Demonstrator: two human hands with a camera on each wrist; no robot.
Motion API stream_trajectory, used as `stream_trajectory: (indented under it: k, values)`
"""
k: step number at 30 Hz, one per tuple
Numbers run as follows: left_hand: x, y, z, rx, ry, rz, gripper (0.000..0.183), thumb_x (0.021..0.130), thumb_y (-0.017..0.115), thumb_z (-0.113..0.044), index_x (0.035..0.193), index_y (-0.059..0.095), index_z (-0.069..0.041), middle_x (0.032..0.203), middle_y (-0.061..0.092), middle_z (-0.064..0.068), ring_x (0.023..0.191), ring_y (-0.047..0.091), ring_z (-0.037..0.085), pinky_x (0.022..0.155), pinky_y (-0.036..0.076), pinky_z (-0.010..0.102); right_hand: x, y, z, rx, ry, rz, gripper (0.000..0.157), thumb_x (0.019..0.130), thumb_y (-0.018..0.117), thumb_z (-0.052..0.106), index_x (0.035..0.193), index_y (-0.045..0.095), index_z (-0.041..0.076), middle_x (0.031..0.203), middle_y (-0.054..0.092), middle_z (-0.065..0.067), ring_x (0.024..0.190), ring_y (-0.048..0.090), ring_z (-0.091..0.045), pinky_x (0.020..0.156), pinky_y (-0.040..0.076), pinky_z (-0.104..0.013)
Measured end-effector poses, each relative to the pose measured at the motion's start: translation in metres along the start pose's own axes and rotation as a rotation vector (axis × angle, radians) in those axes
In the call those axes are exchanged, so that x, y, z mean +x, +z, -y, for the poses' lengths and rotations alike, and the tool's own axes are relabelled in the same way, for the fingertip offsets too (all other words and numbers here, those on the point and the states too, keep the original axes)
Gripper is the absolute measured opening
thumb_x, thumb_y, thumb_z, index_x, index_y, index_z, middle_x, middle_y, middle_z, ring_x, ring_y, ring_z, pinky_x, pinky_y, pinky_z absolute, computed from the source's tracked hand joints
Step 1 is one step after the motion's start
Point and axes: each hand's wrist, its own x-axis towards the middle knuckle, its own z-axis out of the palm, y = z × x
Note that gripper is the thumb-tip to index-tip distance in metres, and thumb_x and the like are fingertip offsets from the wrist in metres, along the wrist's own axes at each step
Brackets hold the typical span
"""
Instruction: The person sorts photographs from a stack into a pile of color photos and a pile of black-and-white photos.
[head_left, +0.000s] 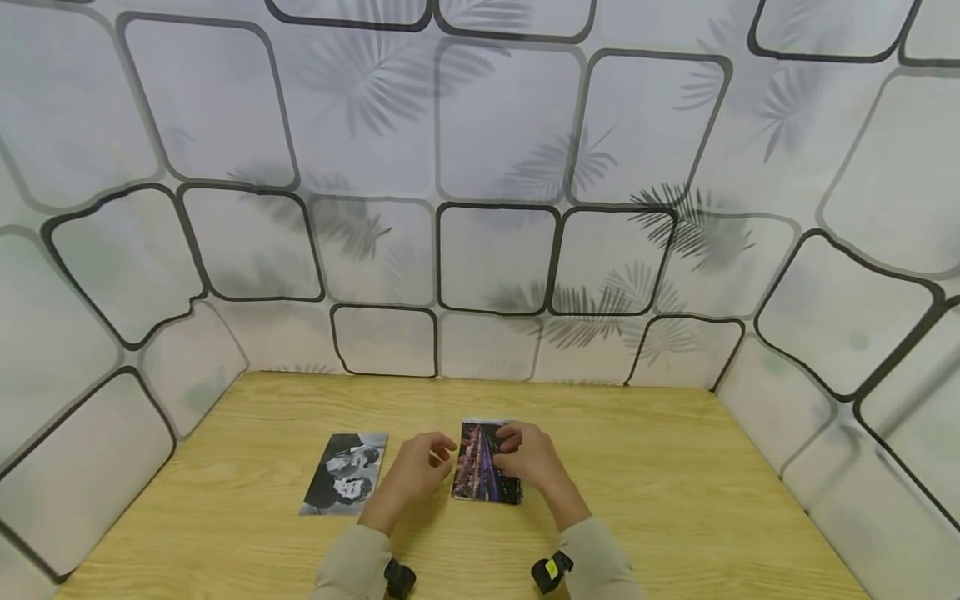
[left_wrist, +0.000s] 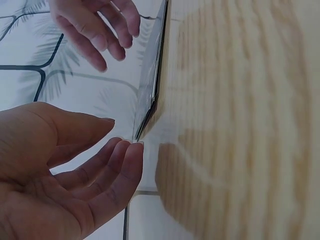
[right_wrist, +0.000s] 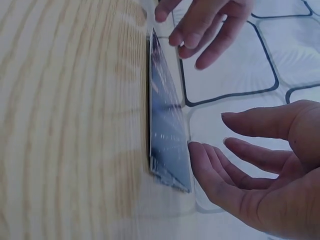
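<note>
A small stack of photo prints [head_left: 480,482] lies on the table, its top one a night city scene with purple light streaks. Several thin edges of the stack [right_wrist: 167,125] show in the right wrist view, slightly uneven at the near end. My left hand [head_left: 416,469] is by the stack's left side, fingers loosely bent and thumb apart. My right hand [head_left: 532,454] hovers over the right part of the stack, its fingers loosely bent around nothing. In the left wrist view, the left fingertips are close to the stack's corner; whether they touch it I cannot tell.
To the left lies a black-and-white photo print [head_left: 347,477] showing people, apart from the stack. The wooden table [head_left: 637,500] is bordered by patterned fabric walls [head_left: 495,258] at the back and both sides. Dark devices are strapped to both wrists.
</note>
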Motion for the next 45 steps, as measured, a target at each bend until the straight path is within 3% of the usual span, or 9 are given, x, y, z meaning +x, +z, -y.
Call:
stream_trajectory:
  k: [11, 18, 27, 33, 40, 45]
  values:
    - [0.0, 0.001, 0.002, -0.029, 0.007, 0.015, 0.023, 0.089, 0.068, 0.007, 0.112, 0.069, 0.006, 0.102, 0.071, 0.02, 0.09, 0.071, 0.032, 0.078, 0.061, 0.043, 0.002, -0.015, -0.015, 0.057, 0.101, -0.015, 0.04, 0.088, 0.074, -0.003, 0.127, 0.065, -0.007, 0.107, 0.067, -0.022, 0.075, 0.072, -0.024, 0.068, 0.064, -0.04]
    - [0.0, 0.003, 0.003, -0.075, 0.011, 0.032, 0.024, 0.087, 0.069, 0.009, 0.111, 0.069, 0.008, 0.102, 0.07, 0.021, 0.093, 0.071, 0.034, 0.08, 0.062, 0.044, 0.002, -0.015, -0.017, 0.044, 0.106, -0.021, 0.038, 0.087, 0.075, -0.003, 0.123, 0.067, -0.006, 0.106, 0.068, -0.023, 0.076, 0.072, -0.024, 0.07, 0.064, -0.041]
    - [0.001, 0.004, 0.001, -0.134, -0.016, 0.043, 0.028, 0.084, 0.073, 0.01, 0.111, 0.069, 0.006, 0.105, 0.069, 0.022, 0.095, 0.072, 0.033, 0.074, 0.063, 0.037, 0.002, -0.014, -0.019, 0.058, 0.102, -0.007, 0.038, 0.087, 0.075, -0.003, 0.125, 0.067, -0.005, 0.107, 0.067, -0.022, 0.078, 0.071, -0.023, 0.071, 0.064, -0.041]
    - [0.002, 0.006, 0.002, -0.149, -0.049, 0.05, 0.029, 0.084, 0.077, 0.008, 0.112, 0.071, 0.003, 0.109, 0.071, 0.018, 0.098, 0.073, 0.032, 0.077, 0.063, 0.039, 0.002, -0.014, -0.018, 0.083, 0.094, 0.001, 0.039, 0.087, 0.074, -0.003, 0.126, 0.066, -0.005, 0.116, 0.065, -0.025, 0.083, 0.071, -0.024, 0.073, 0.064, -0.041]
    - [0.0, 0.004, -0.003, -0.238, -0.068, 0.084, 0.031, 0.088, 0.073, 0.007, 0.118, 0.071, 0.003, 0.119, 0.071, 0.022, 0.103, 0.073, 0.035, 0.08, 0.064, 0.041, 0.001, -0.016, -0.02, 0.069, 0.091, -0.011, 0.039, 0.088, 0.073, -0.002, 0.126, 0.065, -0.004, 0.122, 0.063, -0.027, 0.084, 0.072, -0.024, 0.075, 0.064, -0.041]
    - [-0.002, 0.001, -0.008, -0.285, -0.072, 0.078, 0.033, 0.087, 0.07, 0.011, 0.119, 0.071, 0.002, 0.119, 0.07, 0.02, 0.1, 0.07, 0.029, 0.076, 0.063, 0.038, 0.003, -0.016, -0.022, 0.07, 0.098, -0.013, 0.037, 0.088, 0.073, -0.002, 0.125, 0.066, -0.003, 0.118, 0.065, -0.025, 0.082, 0.071, -0.022, 0.073, 0.063, -0.04]
